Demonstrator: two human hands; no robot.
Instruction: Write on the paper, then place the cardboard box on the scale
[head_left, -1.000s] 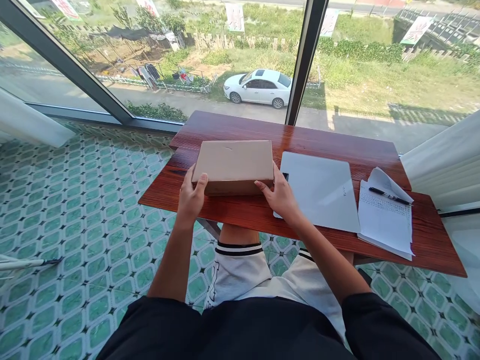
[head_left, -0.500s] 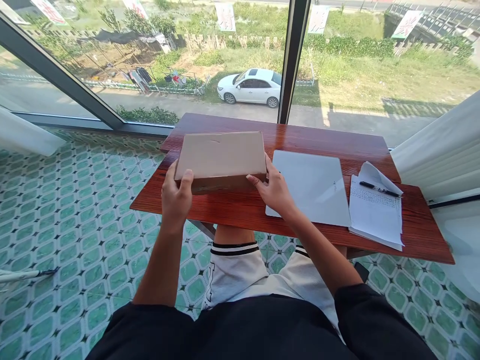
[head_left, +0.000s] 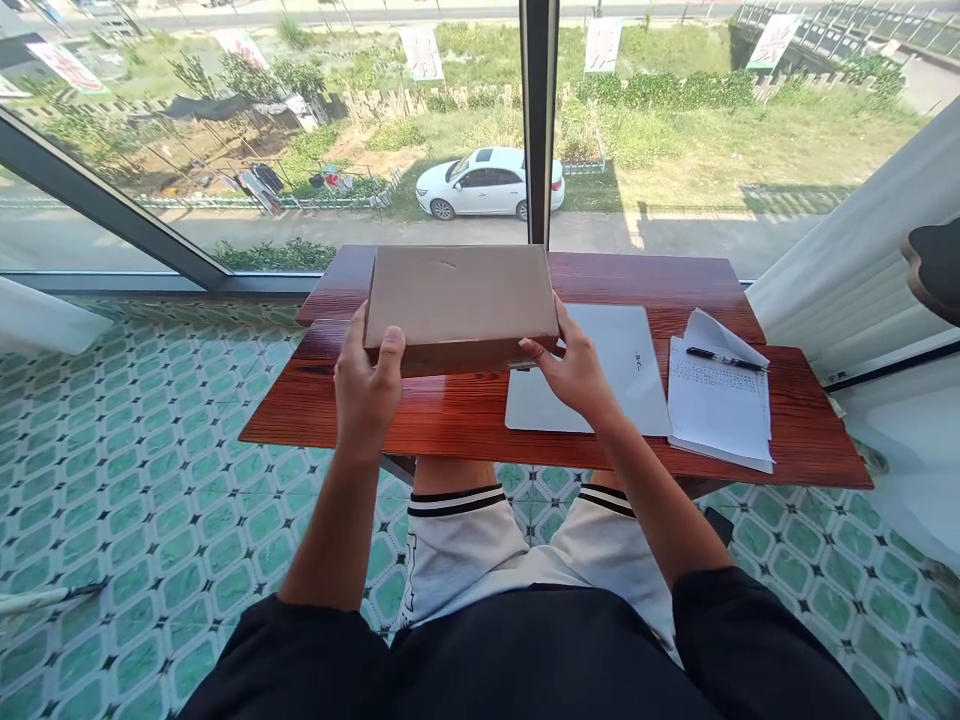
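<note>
Brown rectangular cardboard box (head_left: 461,295) raised by the bare left hand (head_left: 367,385) and bare right hand (head_left: 574,370), looming larger than a second ago; its top now hides part of the far edge of the glossy red-brown wooden table (head_left: 450,420) and it overlaps the flat silver laptop's (head_left: 611,365) near-left corner region. View swung rightward: white sedan (head_left: 476,182) now crossed by the dark metal window post (head_left: 538,120), dark wavy-edged object (head_left: 936,270) newly in at right.
</note>
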